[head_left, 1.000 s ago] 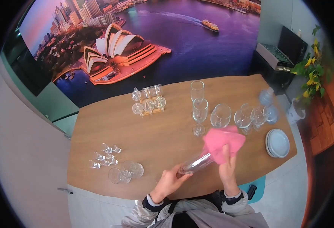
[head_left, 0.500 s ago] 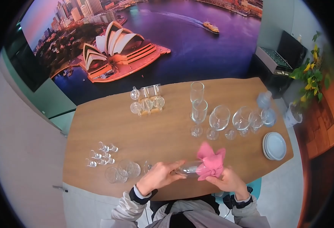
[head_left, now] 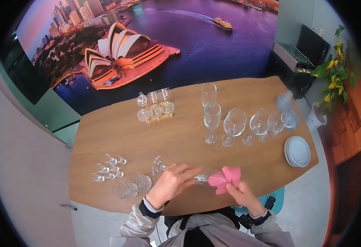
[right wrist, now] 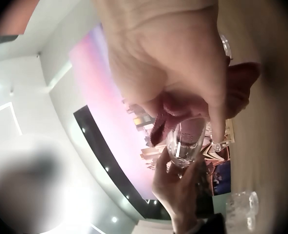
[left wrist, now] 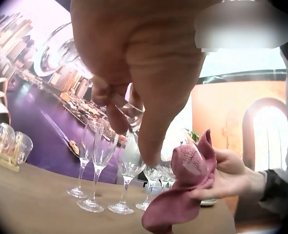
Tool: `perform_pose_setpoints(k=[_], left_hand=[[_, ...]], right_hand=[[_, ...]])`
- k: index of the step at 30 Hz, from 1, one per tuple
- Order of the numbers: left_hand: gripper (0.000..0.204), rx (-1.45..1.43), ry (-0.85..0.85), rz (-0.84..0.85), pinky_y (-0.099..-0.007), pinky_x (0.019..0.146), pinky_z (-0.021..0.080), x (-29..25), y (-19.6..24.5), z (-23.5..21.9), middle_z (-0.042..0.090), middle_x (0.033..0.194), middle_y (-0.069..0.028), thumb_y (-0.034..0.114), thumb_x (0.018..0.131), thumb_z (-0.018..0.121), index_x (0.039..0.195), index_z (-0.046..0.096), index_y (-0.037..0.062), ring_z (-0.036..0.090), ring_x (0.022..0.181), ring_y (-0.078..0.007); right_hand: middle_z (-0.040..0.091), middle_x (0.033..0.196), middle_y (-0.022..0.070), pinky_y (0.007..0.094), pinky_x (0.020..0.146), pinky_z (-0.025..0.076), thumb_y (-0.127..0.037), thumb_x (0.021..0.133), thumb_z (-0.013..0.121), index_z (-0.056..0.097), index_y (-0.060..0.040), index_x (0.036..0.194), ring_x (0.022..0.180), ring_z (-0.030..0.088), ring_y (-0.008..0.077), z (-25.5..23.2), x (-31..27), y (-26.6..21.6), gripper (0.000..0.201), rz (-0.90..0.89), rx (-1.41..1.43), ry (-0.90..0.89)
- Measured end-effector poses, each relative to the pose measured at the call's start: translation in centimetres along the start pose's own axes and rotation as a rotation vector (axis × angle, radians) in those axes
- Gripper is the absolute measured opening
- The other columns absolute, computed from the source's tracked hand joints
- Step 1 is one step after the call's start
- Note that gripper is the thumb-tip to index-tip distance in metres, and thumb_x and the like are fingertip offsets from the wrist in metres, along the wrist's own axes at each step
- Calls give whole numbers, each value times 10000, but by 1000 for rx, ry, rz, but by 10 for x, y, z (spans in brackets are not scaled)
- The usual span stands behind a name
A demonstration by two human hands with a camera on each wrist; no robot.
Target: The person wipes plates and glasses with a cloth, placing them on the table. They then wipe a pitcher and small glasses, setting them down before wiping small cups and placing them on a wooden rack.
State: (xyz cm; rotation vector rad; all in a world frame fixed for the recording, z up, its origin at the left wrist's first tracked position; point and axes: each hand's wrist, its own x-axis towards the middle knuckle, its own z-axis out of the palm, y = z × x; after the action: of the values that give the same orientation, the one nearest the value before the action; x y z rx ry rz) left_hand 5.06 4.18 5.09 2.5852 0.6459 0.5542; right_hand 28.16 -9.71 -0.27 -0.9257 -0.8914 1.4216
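A stemmed glass (head_left: 202,178) lies nearly level above the near side of the table, its foot (head_left: 158,166) pointing left. My left hand (head_left: 171,182) holds it around the stem and lower bowl; in the left wrist view the stem passes between the fingers. With my right hand (head_left: 246,196) I grip a pink cloth (head_left: 225,180) at the mouth end, covering the rim. In the right wrist view, part of the cloth shows through the clear bowl (right wrist: 184,148), inside the glass.
Several stemmed glasses (head_left: 234,122) stand in a row beyond my hands. White plates (head_left: 299,151) are stacked at right, near a bluish vessel (head_left: 285,101). Small shot glasses (head_left: 114,168) and tumblers (head_left: 125,190) sit at left. A wooden rack (head_left: 159,118) with glass cups is at the back.
The glass has turned from slanting up rightward to nearly level, and its foot now shows left of my left hand. The cloth and right hand have come lower, toward my body.
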Motion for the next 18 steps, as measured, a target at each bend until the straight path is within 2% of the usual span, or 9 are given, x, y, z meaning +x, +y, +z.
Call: perform_pose_setpoints(k=[1,2,4,5,7,10,13,15,18], left_hand=[[581,-248,-68,-128,-337,765,526,-1,-4,1,681,1001,-98,51,762,777,1317,629,135,640,830,-211],[581,-245,-71,-129,-337,765,526,-1,-8,4,681,1001,-98,51,762,777,1317,629,135,640,830,-211],[568,-637,-312,-283,-328,849,538,-4,-15,11,695,1136,-97,89,837,773,1366,568,67,678,931,-195],[568,-634,-313,-285,-328,849,538,-8,-16,17,695,1136,-97,89,837,773,1366,568,67,678,931,-195],[532,-1129,-358,-351,-304,875,526,-11,-10,36,678,1203,-91,80,886,739,1377,542,16,638,976,-123],[516,-1218,-398,-434,-273,882,508,-6,10,43,671,1171,-65,90,932,692,1404,504,4,613,1000,-96],[511,-1250,-417,-522,-242,851,494,-7,14,58,673,1114,-40,108,948,675,1418,493,29,592,1005,-67],[482,-1233,-331,-598,-190,632,420,-8,14,65,679,973,14,122,935,691,1387,536,65,545,841,-10],[418,-936,-262,-692,-214,715,473,-7,8,47,673,996,-19,70,930,680,1327,553,41,596,896,-56]], right_hand=[[688,1148,113,408,972,480,-151,1021,508,451,0,1409,1105,645,257,2,-3,-10,420,-98,-334,-102],[688,1148,113,408,972,480,-151,1021,508,451,0,1409,1105,645,257,5,-3,-20,420,-100,-331,-102],[717,1009,113,406,919,495,-142,991,546,640,0,1205,1027,662,307,9,-2,-41,274,-384,-924,-177],[717,1009,113,406,919,495,-142,991,546,640,0,1205,1027,662,307,13,-3,-48,274,-386,-920,-177],[736,838,91,395,884,497,-130,958,557,699,8,1095,947,671,311,17,-3,-57,240,-451,-1001,-78],[737,788,66,384,838,513,-127,974,536,698,1,1088,881,681,290,8,9,-50,236,-702,-1042,95],[738,829,101,364,812,520,-127,991,507,692,17,1065,825,686,274,5,6,-35,246,-613,-908,273],[734,841,110,352,787,519,-135,1006,482,687,28,1047,798,682,254,-2,4,-17,265,-587,-905,353],[723,852,125,348,741,513,-132,1016,465,669,43,1039,777,672,245,-13,-5,-8,270,-498,-798,514]])
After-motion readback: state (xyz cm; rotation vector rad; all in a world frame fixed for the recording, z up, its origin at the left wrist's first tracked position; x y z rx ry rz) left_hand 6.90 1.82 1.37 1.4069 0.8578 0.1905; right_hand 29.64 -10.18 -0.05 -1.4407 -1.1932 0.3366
